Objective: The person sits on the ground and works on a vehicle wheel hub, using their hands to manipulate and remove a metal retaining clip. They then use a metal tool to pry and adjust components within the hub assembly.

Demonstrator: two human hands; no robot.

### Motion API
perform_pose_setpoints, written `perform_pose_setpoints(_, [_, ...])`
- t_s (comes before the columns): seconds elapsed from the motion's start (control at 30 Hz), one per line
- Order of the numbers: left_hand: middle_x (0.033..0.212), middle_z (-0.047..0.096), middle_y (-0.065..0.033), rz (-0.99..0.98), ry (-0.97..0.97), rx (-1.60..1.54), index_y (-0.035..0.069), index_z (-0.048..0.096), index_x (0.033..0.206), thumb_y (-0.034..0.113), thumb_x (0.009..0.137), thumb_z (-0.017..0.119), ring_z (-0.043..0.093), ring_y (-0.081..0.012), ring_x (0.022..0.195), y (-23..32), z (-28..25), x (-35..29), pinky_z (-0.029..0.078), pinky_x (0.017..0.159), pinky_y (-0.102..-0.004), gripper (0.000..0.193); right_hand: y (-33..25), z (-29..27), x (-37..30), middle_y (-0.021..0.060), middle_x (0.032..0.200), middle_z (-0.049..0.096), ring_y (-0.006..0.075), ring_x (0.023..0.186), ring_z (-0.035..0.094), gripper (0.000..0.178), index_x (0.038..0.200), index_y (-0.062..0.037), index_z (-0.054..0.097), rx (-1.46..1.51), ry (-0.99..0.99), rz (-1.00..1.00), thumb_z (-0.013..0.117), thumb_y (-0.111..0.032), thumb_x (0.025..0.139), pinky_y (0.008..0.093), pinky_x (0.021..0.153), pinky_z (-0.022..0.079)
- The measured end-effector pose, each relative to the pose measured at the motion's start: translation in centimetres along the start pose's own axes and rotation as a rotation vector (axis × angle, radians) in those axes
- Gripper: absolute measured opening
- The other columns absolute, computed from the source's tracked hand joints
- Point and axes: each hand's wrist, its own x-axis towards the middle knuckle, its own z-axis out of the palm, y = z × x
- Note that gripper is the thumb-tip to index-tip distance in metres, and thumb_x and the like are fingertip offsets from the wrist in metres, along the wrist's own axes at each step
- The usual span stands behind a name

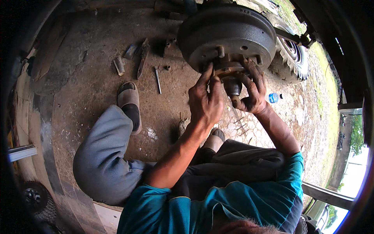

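A dark, round brake drum (226,37) with studs on its face is mounted in front of me, and a stepped metal hub (232,86) juts from its middle toward me. My left hand (206,97) is at the hub's left side, thumb and forefinger pinched close to the drum face. A small thin piece seems to be between those fingertips, too small to name. Around the right side of the hub curls my right hand (253,87), its fingers on the upper flange and its thumb at the narrow end.
On the dirty floor lie a long metal tool (157,80), a small dark nut-like piece (167,68), a flat rusty bar (143,58) and a short metal piece (119,65). A blue-labelled bottle (274,98) lies to the right. A large tyre (290,58) stands behind the drum.
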Motion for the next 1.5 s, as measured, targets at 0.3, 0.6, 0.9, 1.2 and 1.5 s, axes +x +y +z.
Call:
perform_pose_setpoints(0.3, [0.118, 0.076, -0.0196, 0.069, 0.058, 0.053, -0.006, 0.059, 0.151, 0.013, 0.107, 0.049, 0.069, -0.0172, 0.100, -0.2, 0.4, -0.2, 0.056, 0.092, -0.0344, 0.049, -0.2, -0.1, 0.2, 0.0326, 0.151, 0.058, 0.0511, 0.139, 0.060, 0.060, 0.130, 0.0008, 0.071, 0.008, -0.009, -0.001, 0.084, -0.037, 0.084, 0.0586, 0.111, 0.051])
perform_pose_setpoints(0.6, [0.125, 0.074, -0.0288, 0.087, 0.058, -0.117, -0.013, 0.056, 0.148, 0.008, 0.102, 0.059, 0.072, -0.0323, 0.124, -0.4, 0.3, -0.4, 0.055, 0.106, -0.0383, 0.050, -0.3, -0.4, 0.7, 0.0314, 0.149, 0.059, 0.0511, 0.139, 0.060, 0.060, 0.131, 0.0013, 0.070, 0.004, -0.048, 0.014, 0.083, -0.035, 0.085, 0.0576, 0.112, 0.051])
perform_pose_setpoints(0.9, [0.124, 0.076, -0.0242, -0.030, -0.001, -0.116, -0.008, 0.063, 0.143, 0.009, 0.102, 0.060, 0.075, -0.0298, 0.113, -0.2, -0.4, -0.3, 0.057, 0.100, -0.0385, 0.045, -0.3, -0.2, 0.3, 0.0318, 0.152, 0.057, 0.0509, 0.139, 0.059, 0.060, 0.129, 0.0013, 0.070, -0.012, -0.036, 0.008, 0.084, -0.036, 0.083, 0.0575, 0.110, 0.051])
perform_pose_setpoints(1.2, [0.126, 0.073, -0.0237, 0.104, 0.014, 0.092, -0.005, 0.067, 0.139, 0.015, 0.108, 0.060, 0.070, -0.0319, 0.115, -1.2, -0.4, 0.4, 0.054, 0.103, -0.0419, 0.038, -0.1, -0.2, 0.3, 0.0314, 0.152, 0.058, 0.0514, 0.139, 0.059, 0.060, 0.129, -0.0001, 0.070, -0.016, -0.026, 0.004, 0.084, -0.039, 0.085, 0.0584, 0.112, 0.050])
perform_pose_setpoints(1.5, [0.130, 0.069, -0.0287, 0.226, 0.136, 0.289, -0.007, 0.064, 0.142, 0.016, 0.109, 0.062, 0.068, -0.0427, 0.122, -2.2, 0.5, 0.3, 0.052, 0.106, -0.0483, 0.041, -0.5, -0.7, 0.7, 0.0304, 0.153, 0.057, 0.0520, 0.141, 0.057, 0.061, 0.133, 0.0002, 0.070, 0.008, -0.052, 0.019, 0.083, -0.040, 0.089, 0.0594, 0.115, 0.049])
